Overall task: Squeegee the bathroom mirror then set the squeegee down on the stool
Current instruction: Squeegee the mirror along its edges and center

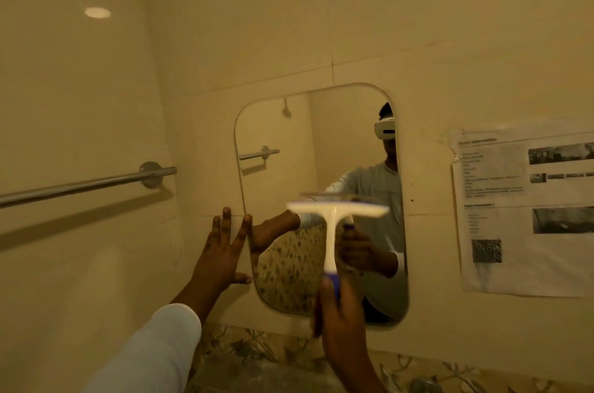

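Hands come first in the head view. The right hand (340, 325) is wrapped round the blue lower end of the squeegee (332, 241), fingers curled about the grip, and holds the tool upright in front of the mirror (289, 167). The squeegee's white stem rises to a wide white blade (337, 209) that lies level across the lower middle of the glass. The blade is blurred, so I cannot tell whether its edge meets the glass.

The left hand (221, 251) is spread wide with straight fingers, its palm flat on the wall (199, 39) at the mirror's left edge. A pale sleeve (154, 351) covers that forearm.

The mirror is a tall rounded panel set into cream tiles. It reflects a person in a pale shirt wearing a white headset (385, 128), both hands, and a shower head (286, 109).

A metal towel rail (80, 185) runs along the left wall towards the corner. To the right of the mirror a paper sheet (527, 209) with printed text and dark pictures is stuck to the tiles, its edges curling. Below the mirror runs a patterned tile band (257, 347) with a leaf design. The light is dim and yellow.
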`<action>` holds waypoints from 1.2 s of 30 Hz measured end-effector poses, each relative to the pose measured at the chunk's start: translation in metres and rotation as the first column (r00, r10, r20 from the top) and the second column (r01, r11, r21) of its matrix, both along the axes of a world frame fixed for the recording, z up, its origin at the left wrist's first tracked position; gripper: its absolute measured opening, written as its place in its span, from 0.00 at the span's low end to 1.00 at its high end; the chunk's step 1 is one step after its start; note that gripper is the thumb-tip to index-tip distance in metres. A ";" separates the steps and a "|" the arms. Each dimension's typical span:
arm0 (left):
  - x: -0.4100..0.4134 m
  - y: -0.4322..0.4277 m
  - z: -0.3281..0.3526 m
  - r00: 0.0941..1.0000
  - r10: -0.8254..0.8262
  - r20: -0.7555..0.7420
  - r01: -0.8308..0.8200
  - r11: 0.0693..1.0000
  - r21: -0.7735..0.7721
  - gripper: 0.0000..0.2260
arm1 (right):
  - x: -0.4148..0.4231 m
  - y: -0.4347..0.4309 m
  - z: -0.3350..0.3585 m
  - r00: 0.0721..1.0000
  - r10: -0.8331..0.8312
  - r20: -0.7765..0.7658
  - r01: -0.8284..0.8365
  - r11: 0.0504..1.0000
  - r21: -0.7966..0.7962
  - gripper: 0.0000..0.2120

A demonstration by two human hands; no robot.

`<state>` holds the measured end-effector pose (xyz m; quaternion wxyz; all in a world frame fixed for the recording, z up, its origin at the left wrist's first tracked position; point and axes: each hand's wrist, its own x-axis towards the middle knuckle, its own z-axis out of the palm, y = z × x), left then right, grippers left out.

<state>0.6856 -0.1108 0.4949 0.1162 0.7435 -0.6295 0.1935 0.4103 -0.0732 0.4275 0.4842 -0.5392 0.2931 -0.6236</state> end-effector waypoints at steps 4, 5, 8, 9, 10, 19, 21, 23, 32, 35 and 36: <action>0.003 -0.003 -0.001 0.998 0.031 0.048 -0.029 0.999 -0.026 0.69 | 0.038 -0.039 0.110 0.999 -0.031 0.009 0.032 0.961 -0.274 0.09; 0.002 -0.002 -0.001 0.999 0.034 0.040 -0.033 0.999 -0.033 0.69 | 0.047 -0.048 0.130 1.000 -0.016 0.025 0.022 0.952 -0.305 0.10; 0.002 -0.005 -0.003 0.998 0.055 0.022 -0.054 0.997 -0.048 0.69 | 0.064 -0.063 0.177 1.000 -0.017 0.024 0.025 0.932 -0.360 0.09; 0.001 -0.005 -0.002 0.998 0.063 0.025 -0.062 0.997 -0.050 0.70 | 0.069 -0.068 0.184 0.999 -0.012 0.031 0.023 0.929 -0.368 0.08; 0.002 -0.007 -0.003 0.997 0.064 0.031 -0.062 0.996 -0.063 0.70 | 0.072 -0.072 0.187 0.999 -0.026 0.034 0.037 0.926 -0.377 0.08; 0.003 -0.010 -0.008 0.999 0.043 0.008 -0.042 0.996 -0.084 0.70 | 0.071 -0.084 0.161 0.991 -0.123 0.052 0.133 0.916 -0.377 0.07; 0.005 -0.009 -0.009 1.000 0.025 -0.002 -0.025 0.996 -0.087 0.70 | 0.070 -0.082 0.140 0.993 -0.113 0.028 0.116 0.930 -0.350 0.07; 0.007 -0.010 -0.010 1.000 0.006 -0.007 -0.006 0.996 -0.091 0.69 | 0.072 -0.076 0.110 0.996 -0.084 0.011 0.083 0.944 -0.319 0.05; 0.008 -0.014 -0.010 0.999 0.040 0.031 -0.038 0.997 -0.074 0.68 | 0.072 -0.048 0.010 0.995 -0.095 0.031 0.098 0.986 -0.134 0.07; 0.007 -0.015 -0.009 0.997 0.081 0.015 -0.080 0.996 -0.047 0.68 | 0.066 -0.041 -0.008 0.996 -0.087 0.011 0.087 0.994 -0.067 0.04; 0.006 -0.015 -0.009 0.996 0.089 0.005 -0.089 0.995 -0.045 0.68 | 0.065 -0.040 -0.016 0.996 -0.085 0.004 0.085 0.995 -0.044 0.04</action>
